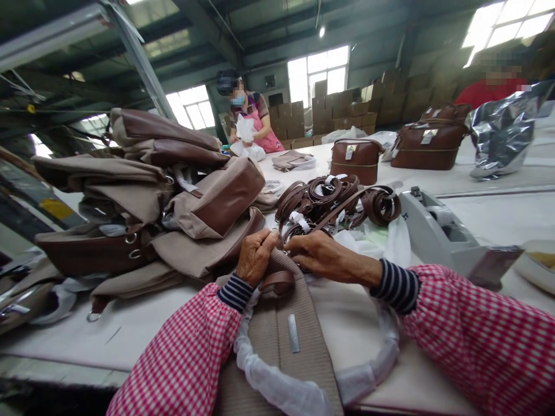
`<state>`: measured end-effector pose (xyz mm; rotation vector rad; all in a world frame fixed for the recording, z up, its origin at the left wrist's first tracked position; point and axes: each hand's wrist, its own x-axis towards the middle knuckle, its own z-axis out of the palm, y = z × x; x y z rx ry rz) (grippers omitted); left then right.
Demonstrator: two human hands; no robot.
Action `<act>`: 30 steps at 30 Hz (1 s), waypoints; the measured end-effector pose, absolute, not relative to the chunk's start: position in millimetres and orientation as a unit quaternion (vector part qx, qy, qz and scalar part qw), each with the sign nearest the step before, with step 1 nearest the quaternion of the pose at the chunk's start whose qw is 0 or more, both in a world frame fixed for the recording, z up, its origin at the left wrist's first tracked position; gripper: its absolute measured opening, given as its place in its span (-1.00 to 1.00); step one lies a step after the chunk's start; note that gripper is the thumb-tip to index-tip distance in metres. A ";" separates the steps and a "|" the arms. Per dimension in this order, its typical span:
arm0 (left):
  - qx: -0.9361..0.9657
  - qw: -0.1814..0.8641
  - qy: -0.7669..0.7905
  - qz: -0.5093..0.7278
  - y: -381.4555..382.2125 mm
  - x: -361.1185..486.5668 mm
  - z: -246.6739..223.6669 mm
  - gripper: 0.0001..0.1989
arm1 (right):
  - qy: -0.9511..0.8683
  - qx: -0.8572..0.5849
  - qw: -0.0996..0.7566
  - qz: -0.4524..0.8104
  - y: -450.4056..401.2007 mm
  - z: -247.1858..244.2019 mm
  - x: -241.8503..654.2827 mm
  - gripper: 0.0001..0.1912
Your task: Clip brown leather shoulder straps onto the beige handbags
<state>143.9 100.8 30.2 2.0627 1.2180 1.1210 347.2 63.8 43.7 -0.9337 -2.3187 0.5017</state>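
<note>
A taupe ribbed bag [277, 323] with a metal plate and a brown leather loop lies at the table's near edge. Its handle [281, 387], wrapped in white film, curves over the front. At the bag's far end my left hand [255, 254] is closed, thumb and finger pinching a metal ring. Close on its right, my right hand [318, 254] has its fingers pressed together at the bag's corner; what they hold is too small to name. Just beyond the hands is a heap of coiled brown straps [329, 199].
Taupe and brown bags [217, 199] are piled at left. A grey tape dispenser [446, 231] stands at right, near a bowl [540, 266]. Farther back are brown bags [427, 144], a silver foil bag [503, 133] and a person in a pink apron [266, 136] holding white plastic.
</note>
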 end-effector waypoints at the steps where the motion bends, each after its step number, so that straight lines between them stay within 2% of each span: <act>1: 0.753 0.252 0.446 0.413 99.8 143.0 30.9 -0.56 | -0.854 -0.352 0.312 0.220 63.5 41.5 345.0 -0.88; 3: 0.749 0.262 0.446 0.414 98.8 141.7 31.6 -0.57 | -0.834 -0.358 0.342 0.244 62.7 37.2 340.1 -0.88; 6: 0.748 0.269 0.450 0.408 101.3 141.5 29.7 -0.56 | -0.835 -0.377 0.350 0.195 61.8 31.8 334.0 -0.89; 12: 0.751 0.294 0.465 0.365 115.3 145.1 20.0 -0.54 | -0.877 -0.399 0.249 0.102 73.5 37.2 339.3 -0.87; 17: 0.747 0.313 0.474 0.346 124.0 145.2 18.1 -0.56 | -0.891 -0.383 0.206 0.131 60.1 53.9 356.8 -0.87; 22: 0.740 0.289 0.494 0.353 131.4 138.8 17.0 -0.58 | -0.906 -0.325 0.210 0.172 -28.7 56.5 371.8 -0.78; 24: 0.743 0.270 0.499 0.356 131.8 139.7 19.1 -0.59 | -0.892 -0.338 0.202 0.222 -68.4 51.6 375.9 -0.83; 30: 0.793 0.213 0.461 0.336 134.6 169.2 60.0 -0.56 | -0.850 -0.369 0.227 0.299 -111.1 38.2 382.0 -0.83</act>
